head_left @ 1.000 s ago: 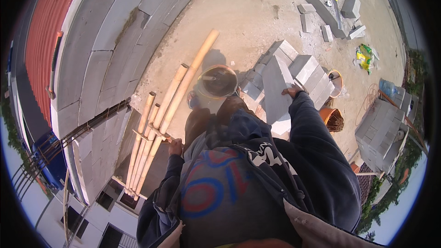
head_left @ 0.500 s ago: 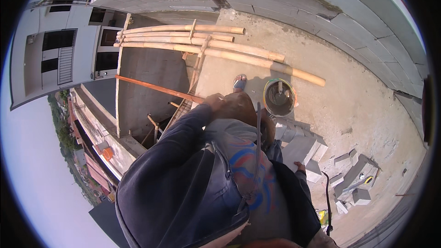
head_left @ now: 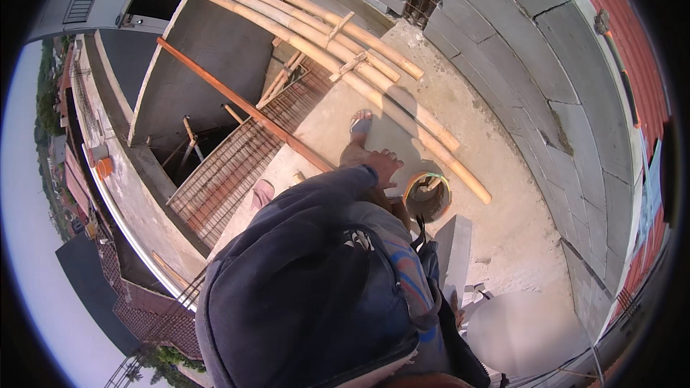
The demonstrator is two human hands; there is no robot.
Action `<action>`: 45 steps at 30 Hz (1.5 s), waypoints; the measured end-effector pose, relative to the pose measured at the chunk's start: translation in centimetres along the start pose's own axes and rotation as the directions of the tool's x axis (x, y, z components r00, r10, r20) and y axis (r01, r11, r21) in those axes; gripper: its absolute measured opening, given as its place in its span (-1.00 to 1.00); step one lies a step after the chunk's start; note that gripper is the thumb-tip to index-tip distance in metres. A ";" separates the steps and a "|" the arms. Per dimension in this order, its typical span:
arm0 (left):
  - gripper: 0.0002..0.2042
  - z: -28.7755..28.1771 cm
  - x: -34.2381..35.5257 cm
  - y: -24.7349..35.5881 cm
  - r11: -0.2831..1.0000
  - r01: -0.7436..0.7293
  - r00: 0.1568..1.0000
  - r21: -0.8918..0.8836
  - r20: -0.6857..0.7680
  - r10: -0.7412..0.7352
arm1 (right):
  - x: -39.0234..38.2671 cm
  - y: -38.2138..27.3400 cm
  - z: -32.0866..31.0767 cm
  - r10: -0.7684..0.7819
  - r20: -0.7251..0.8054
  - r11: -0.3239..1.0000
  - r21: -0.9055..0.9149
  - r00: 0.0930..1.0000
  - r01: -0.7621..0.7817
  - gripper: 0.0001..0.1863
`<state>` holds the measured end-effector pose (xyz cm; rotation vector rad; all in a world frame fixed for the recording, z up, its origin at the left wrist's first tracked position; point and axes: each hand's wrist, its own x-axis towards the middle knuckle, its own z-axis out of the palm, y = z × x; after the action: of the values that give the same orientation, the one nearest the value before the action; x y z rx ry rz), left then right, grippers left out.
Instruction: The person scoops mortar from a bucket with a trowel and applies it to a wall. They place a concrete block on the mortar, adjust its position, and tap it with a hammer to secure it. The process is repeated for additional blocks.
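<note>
My left hand hangs above the concrete floor beside my leg, its fingers spread and holding nothing. Close to its right stands a round bucket with a yellow-orange rim, with grey mortar and a light-coloured tool handle inside. Low at my right side, a long grey concrete block stands tilted. The fingers of my right hand are curled at the block's near end; my sleeve and jacket hide the rest of that hand.
Several bamboo poles lie across the far floor. A reddish-brown bar crosses an opening beside a rebar mesh on the left. A grey block wall curves along the right. A pale, blurred round shape covers the lower right.
My left hand has moved from my leg out toward the bucket, its fingers spreading. The block at my right hand has shifted from the pile and now stands tilted. My view has turned.
</note>
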<state>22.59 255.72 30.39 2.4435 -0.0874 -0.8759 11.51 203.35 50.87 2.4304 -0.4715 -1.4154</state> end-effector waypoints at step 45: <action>0.17 -73.2 -17.0 -46.7 0.874 0.051 0.993 0.483 0.070 -0.097 | -20.1 -83.5 -56.8 -0.993 -0.116 0.084 -0.563 0.022 0.822 0.33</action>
<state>48.17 333.62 63.54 2.8793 -0.2777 -1.1102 63.07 292.01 59.85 2.5332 1.7960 -0.8202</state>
